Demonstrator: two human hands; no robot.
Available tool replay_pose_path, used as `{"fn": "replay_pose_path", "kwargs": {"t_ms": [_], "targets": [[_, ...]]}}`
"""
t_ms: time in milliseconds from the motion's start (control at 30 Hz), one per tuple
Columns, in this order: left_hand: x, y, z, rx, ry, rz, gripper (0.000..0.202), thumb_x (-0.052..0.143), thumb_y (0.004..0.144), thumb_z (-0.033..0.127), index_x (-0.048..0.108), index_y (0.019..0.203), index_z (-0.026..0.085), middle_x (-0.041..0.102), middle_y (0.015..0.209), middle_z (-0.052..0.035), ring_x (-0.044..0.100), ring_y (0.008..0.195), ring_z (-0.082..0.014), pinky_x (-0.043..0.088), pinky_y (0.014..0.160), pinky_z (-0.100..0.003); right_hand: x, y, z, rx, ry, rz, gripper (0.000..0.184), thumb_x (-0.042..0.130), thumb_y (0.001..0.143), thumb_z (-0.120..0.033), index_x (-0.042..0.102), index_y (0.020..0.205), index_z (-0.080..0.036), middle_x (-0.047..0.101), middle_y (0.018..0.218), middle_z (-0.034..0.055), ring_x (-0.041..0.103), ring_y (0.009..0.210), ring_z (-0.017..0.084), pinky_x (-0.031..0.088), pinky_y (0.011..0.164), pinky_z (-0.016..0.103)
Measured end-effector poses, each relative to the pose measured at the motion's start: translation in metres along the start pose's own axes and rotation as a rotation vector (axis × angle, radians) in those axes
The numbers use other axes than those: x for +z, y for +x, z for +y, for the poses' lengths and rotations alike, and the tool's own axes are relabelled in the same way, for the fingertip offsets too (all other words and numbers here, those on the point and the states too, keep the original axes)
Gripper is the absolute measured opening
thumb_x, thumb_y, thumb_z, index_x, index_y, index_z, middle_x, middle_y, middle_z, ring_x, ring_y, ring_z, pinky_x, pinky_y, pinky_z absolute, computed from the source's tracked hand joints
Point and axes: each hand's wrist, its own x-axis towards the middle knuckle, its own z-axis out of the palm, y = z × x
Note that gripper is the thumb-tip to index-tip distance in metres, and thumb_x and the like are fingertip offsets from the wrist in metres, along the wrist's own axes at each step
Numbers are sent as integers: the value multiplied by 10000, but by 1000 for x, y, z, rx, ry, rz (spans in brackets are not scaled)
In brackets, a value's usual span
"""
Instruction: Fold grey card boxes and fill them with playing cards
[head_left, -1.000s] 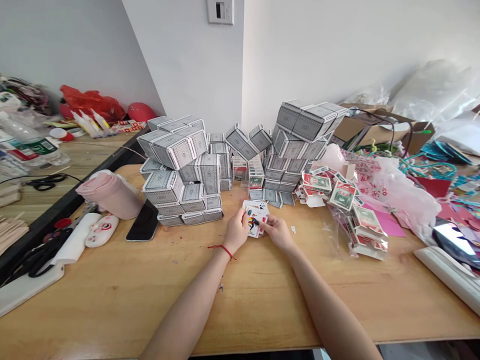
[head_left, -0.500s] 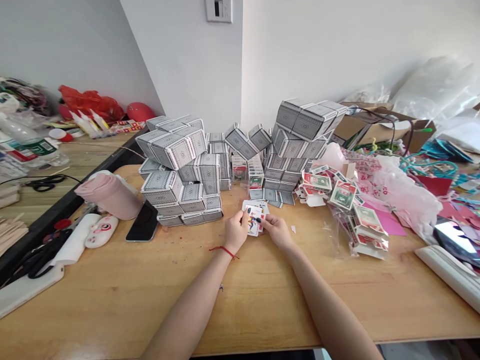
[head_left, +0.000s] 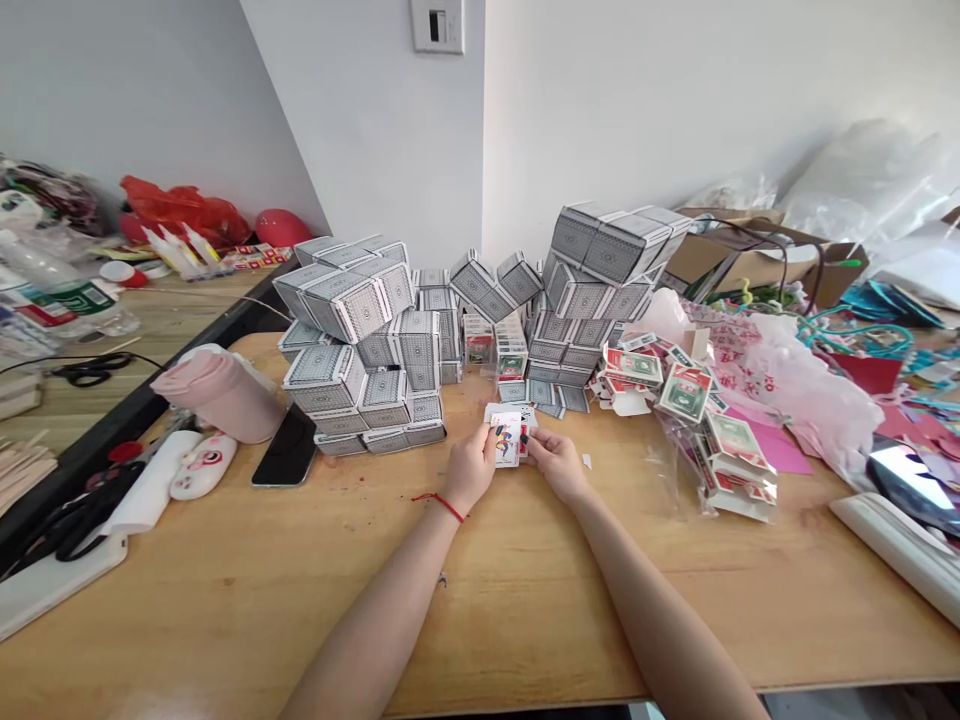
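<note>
My left hand (head_left: 471, 468), a red string round its wrist, pinches a playing card (head_left: 508, 445) with a colourful joker figure, thumb on its face. On the right, the fingers of my right hand (head_left: 556, 464) close on the edge of another playing card (head_left: 524, 434), partly covered by the joker. Under and behind these, more playing cards (head_left: 531, 412) lie face up on the wooden table (head_left: 517, 560). Just beyond the cards stand stacks of box shapes made from grey-backed cards, a left stack (head_left: 349, 300) and a right stack (head_left: 585, 300).
Green-and-red card boxes (head_left: 686, 390) and plastic wrap (head_left: 675, 465) lie to the right, beside a white plastic bag (head_left: 795, 370). At left are a black phone (head_left: 285, 450), a pink cup (head_left: 221, 395) and black scissors (head_left: 82, 515). A small white scrap (head_left: 587, 461) lies near my right hand.
The joker card shows more fully now, and my right fingers have slid slightly right off its face. More of the red-marked card beside it is visible. The stacks stand as before.
</note>
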Motion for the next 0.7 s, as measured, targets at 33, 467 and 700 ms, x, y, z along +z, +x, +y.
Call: {"fn": "replay_pose_path", "kwargs": {"t_ms": [33,467,700], "targets": [[0,-1,1,27,7,-7,242,321,880,266,454,696,182,502,570,-5,467,516,-117,266,506,-229,-1,0,0,-32,-47,31,294,603,716,-403,652,885,-169,688,819,47,643,746,204,507,686,327],[5,-10,15,42,-145,-32,197,372,849,230,434,668,183,450,525,17,406,448,-96,253,471,-223,10,-14,7,-524,-1179,514,302,390,832,-257,609,1000,-135,685,771,111,635,634,185,462,584,261],[3,-5,13,-49,-188,-44,209,372,833,202,406,628,181,415,501,30,363,437,-86,236,456,-220,5,-9,2,-399,-855,360,274,411,809,-293,601,966,-173,676,734,47,633,629,155,492,580,238]]}}
